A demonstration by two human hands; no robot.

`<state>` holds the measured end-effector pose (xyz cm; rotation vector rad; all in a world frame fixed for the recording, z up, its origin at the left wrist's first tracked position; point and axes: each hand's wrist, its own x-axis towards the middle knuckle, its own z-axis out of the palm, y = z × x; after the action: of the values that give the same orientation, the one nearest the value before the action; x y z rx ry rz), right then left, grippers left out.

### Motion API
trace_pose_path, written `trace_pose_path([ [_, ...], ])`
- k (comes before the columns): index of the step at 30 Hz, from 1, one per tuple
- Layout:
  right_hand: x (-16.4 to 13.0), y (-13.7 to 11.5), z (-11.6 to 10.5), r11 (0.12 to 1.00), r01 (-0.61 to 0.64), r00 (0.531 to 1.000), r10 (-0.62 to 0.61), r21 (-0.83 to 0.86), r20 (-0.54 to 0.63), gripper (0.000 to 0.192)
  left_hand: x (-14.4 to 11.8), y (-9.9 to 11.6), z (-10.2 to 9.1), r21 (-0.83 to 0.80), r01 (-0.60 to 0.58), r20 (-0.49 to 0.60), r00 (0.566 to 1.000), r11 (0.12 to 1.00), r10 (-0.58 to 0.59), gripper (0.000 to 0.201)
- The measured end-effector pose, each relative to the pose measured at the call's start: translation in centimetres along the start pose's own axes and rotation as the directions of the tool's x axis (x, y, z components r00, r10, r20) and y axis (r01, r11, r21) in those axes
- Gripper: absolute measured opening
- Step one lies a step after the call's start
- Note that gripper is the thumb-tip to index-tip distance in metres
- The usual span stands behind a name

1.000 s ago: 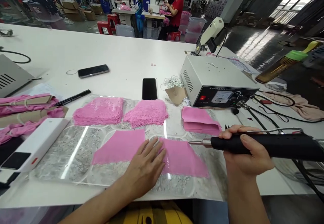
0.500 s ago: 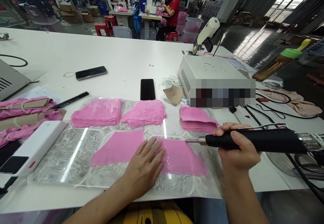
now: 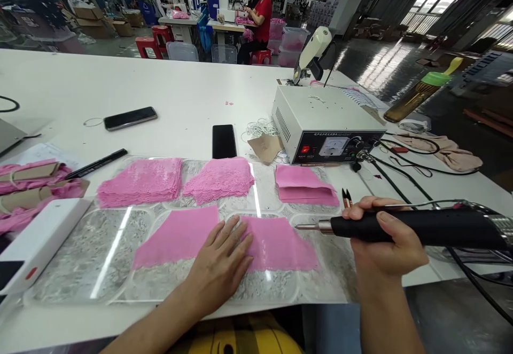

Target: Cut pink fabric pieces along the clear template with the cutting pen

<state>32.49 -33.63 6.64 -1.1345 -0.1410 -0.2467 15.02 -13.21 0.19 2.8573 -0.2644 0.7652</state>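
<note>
My left hand [image 3: 225,260] lies flat with its fingers stretched out, over the left part of a pink fabric piece [image 3: 280,244]. To its left, another pink fabric piece [image 3: 178,236] is spread on the clear patterned mat [image 3: 84,258]. My right hand [image 3: 388,236] is wrapped round a black ultrasonic handpiece [image 3: 425,226]. Its thin metal tip points left and sits just off the right piece's upper right edge; I cannot tell whether it touches the mat. Behind lie two stacks of pink lace pieces, one left [image 3: 142,180] and one centre [image 3: 220,178], and folded plain pink pieces [image 3: 304,186].
A grey control box [image 3: 328,122] with a meter and cables stands at the back right. Phones [image 3: 130,118], a pen [image 3: 96,163], a white device [image 3: 44,242] and pink bundles [image 3: 36,194] lie about. A person in red [image 3: 262,17] sits at a sewing machine beyond.
The handpiece tip has moved off the right fabric piece's edge, to the right. My left hand stays flat on the fabric. The view has shifted slightly to the right.
</note>
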Motion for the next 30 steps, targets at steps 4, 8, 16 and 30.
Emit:
trace_pose_path([
  [4, -0.31, -0.08, -0.49, 1.0, -0.015, 0.999, 0.015, -0.011, -0.042, 0.015, 0.01, 0.03, -0.05, -0.005, -0.003, 0.008, 1.0, 1.0, 0.004, 0.028],
  [8, -0.5, 0.06, -0.11, 1.0, -0.021, 0.999, 0.021, -0.01, -0.029, 0.015, -0.02, 0.01, -0.09, -0.008, 0.002, 0.019, 1.0, 1.0, -0.002, 0.028],
  [16, -0.6, 0.43, -0.07, 1.0, -0.024, 0.999, 0.024, 0.006, 0.036, 0.015, -0.09, 0.01, -0.05, -0.028, 0.008, 0.023, 1.0, 1.0, -0.007, 0.028],
  [30, -0.31, 0.47, -0.3, 1.0, 0.019, 0.998, -0.019, -0.006, 0.058, 0.012, -0.28, -0.29, 0.08, -0.029, 0.0, 0.026, 1.0, 1.0, 0.001, 0.029],
])
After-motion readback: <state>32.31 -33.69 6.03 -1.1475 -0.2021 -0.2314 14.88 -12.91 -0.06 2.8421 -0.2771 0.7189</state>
